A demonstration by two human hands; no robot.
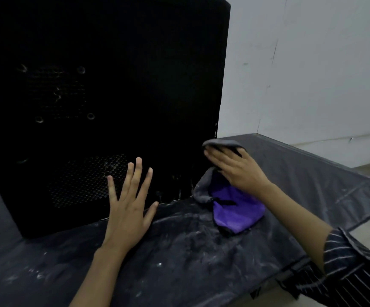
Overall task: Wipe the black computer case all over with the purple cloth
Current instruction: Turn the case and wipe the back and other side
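The tall black metal computer case (135, 85) stood upright on the table, filling the left and middle of the view. Its long axis ran vertically, and its broad side panel faced the person. That panel carried a perforated vent patch (86, 180) low down and a fainter one higher up. The case's narrow right-hand edge pointed toward the white wall (312, 63).

The soft purple cloth with a grey reverse (237, 211) was at the lower right corner of the case. Its grey fold was draped over the fingertips of the right hand (239, 169), and its purple bulk sagged onto the table just beside the case. The right hand's fingers lay nearly straight across the cloth against that edge. The thumb was hidden, so whether it pinched the fabric could not be told.

The left hand (128, 207) was released, with its fingers spread flat. It lay on or just in front of the lower side panel, apparently steadying the case.

The step in hand looked like wiping the lower right edge, with most of the panel probably still to be covered. The next move would call for sliding the cloth up that edge or across the broad panel while the left hand braced the case against tipping.

A crinkled black plastic sheet dusted with white specks (179, 251) covered the table. A dark pin-striped sleeve (352, 262) covered the right forearm.
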